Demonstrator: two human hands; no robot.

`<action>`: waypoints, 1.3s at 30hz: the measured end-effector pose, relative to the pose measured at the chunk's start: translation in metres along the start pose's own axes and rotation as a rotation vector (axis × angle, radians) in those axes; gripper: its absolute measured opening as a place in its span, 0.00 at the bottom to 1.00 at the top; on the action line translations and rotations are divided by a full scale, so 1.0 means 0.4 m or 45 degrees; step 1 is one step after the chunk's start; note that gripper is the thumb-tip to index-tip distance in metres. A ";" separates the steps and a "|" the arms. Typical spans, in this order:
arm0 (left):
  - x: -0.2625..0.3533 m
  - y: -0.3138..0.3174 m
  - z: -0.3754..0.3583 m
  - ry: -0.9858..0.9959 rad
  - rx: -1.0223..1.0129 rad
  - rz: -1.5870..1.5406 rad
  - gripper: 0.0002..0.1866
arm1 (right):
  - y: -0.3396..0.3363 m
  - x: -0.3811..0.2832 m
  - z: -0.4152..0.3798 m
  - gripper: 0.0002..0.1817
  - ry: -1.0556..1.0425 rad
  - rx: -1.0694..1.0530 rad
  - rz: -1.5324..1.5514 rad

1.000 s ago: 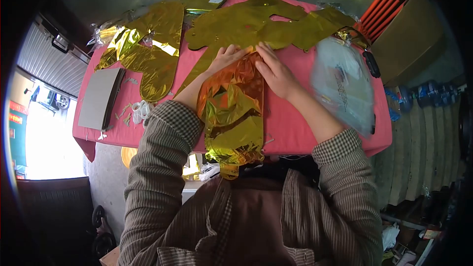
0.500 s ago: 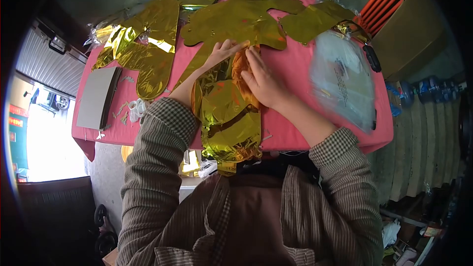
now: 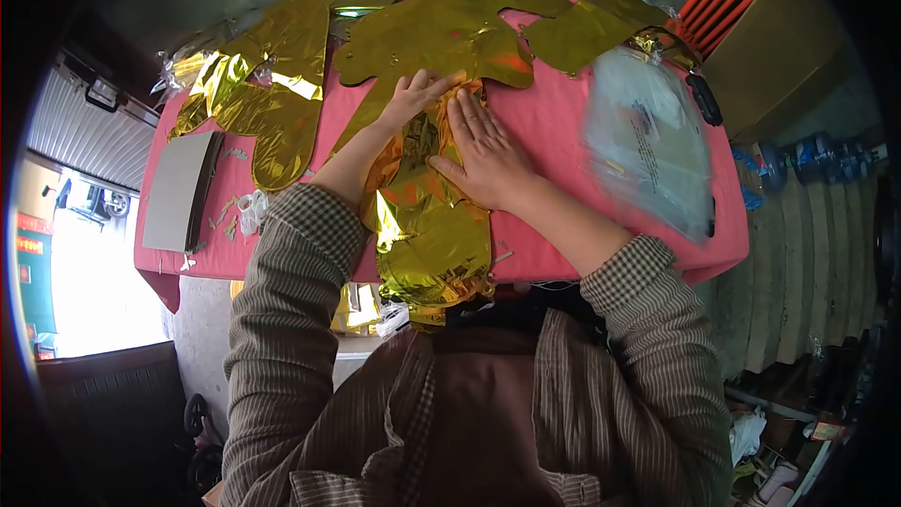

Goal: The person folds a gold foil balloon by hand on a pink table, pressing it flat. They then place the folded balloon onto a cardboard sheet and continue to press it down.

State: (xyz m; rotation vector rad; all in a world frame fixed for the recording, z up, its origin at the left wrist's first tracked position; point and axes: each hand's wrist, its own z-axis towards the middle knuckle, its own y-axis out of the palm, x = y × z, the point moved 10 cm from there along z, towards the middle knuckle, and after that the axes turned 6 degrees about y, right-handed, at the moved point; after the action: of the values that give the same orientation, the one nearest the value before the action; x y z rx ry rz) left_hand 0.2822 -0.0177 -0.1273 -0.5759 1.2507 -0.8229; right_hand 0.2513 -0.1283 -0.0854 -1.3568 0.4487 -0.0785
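A flat gold foil balloon (image 3: 432,253) lies lengthwise in front of me, its near end hanging over the table's front edge. My right hand (image 3: 483,150) rests flat on its right side, fingers stretched and pointing away from me, thumb out to the left. At its far end, my left hand (image 3: 413,101) lies across the foil with fingers extended to the right, close to the right fingertips. Just beyond both hands spreads a larger, wavy-edged gold foil balloon (image 3: 432,33).
More gold foil (image 3: 282,84) lies at the left of the pink-covered table (image 3: 554,235). A grey box (image 3: 183,192), white tape rolls (image 3: 251,211) and paper scraps sit front left. Clear plastic bags (image 3: 648,145) lie right, beside a black object (image 3: 704,99). A cardboard box (image 3: 779,47) stands beyond.
My right hand has turned and flattened onto the foil, shifting slightly left. The left hand stays near the far end. The whole view has shifted a little.
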 end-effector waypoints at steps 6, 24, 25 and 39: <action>-0.009 -0.002 -0.002 -0.020 0.026 -0.344 0.35 | 0.005 -0.003 0.002 0.46 0.010 -0.016 -0.026; -0.113 -0.040 0.019 -0.436 -0.305 -2.091 0.28 | 0.003 -0.008 -0.003 0.44 0.009 -0.008 -0.076; -0.115 -0.086 0.040 -0.435 -0.299 -2.086 0.28 | 0.005 -0.010 -0.005 0.44 0.002 -0.029 -0.099; -0.144 -0.142 0.104 -0.979 0.329 -1.706 0.18 | -0.024 -0.017 -0.011 0.42 -0.034 0.170 0.053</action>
State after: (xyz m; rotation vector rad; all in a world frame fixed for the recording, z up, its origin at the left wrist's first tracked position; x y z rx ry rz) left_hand 0.3041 -0.0077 -0.0396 -1.3766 -0.1026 -1.5920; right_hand 0.2453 -0.1324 -0.0752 -1.2157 0.4416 -0.0550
